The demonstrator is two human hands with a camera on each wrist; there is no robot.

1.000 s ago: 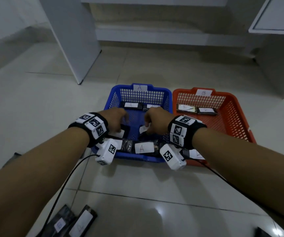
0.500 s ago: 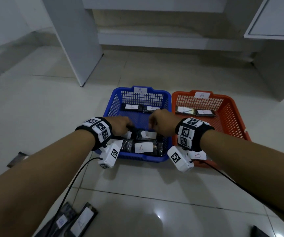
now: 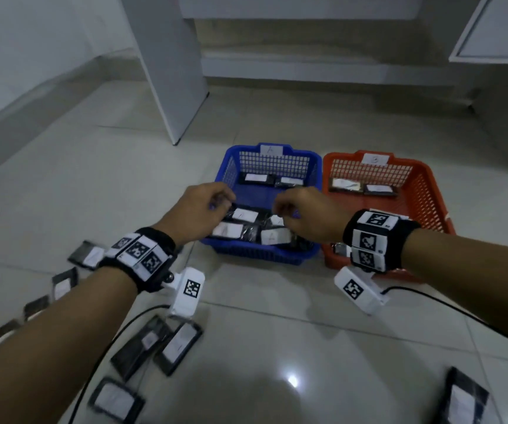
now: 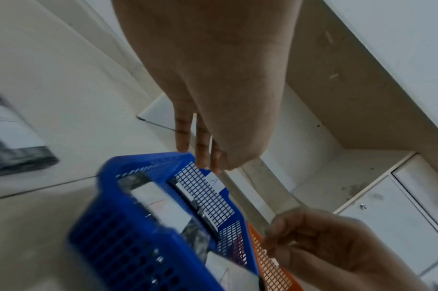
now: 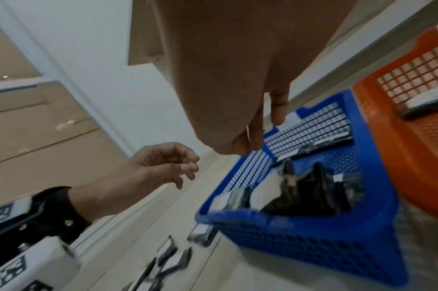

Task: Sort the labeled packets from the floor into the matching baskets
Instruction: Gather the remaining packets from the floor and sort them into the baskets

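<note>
A blue basket (image 3: 255, 254) tagged A holds several black packets with white A labels (image 3: 272, 236). Beside it on the right stands an orange basket (image 3: 427, 209) tagged B with a few packets (image 3: 378, 188) at its far end. My left hand (image 3: 213, 205) hovers over the blue basket's near left corner, fingers loosely curled and holding nothing. My right hand (image 3: 292, 211) hovers over its near right part, also empty. The right wrist view shows the left hand (image 5: 168, 165) relaxed and empty. Several labeled packets (image 3: 179, 344) lie on the floor below my left forearm.
More packets lie on the tiled floor at the left (image 3: 86, 255), front left (image 3: 115, 400) and front right (image 3: 463, 402). A white cabinet panel (image 3: 173, 71) stands behind the baskets at the left. A cabinet door (image 3: 497, 29) hangs open at the upper right. Wrist cables trail over the floor.
Both hands have let go of packets inside the blue basket and drawn back toward me, empty. The view has pulled back, so more floor packets show.
</note>
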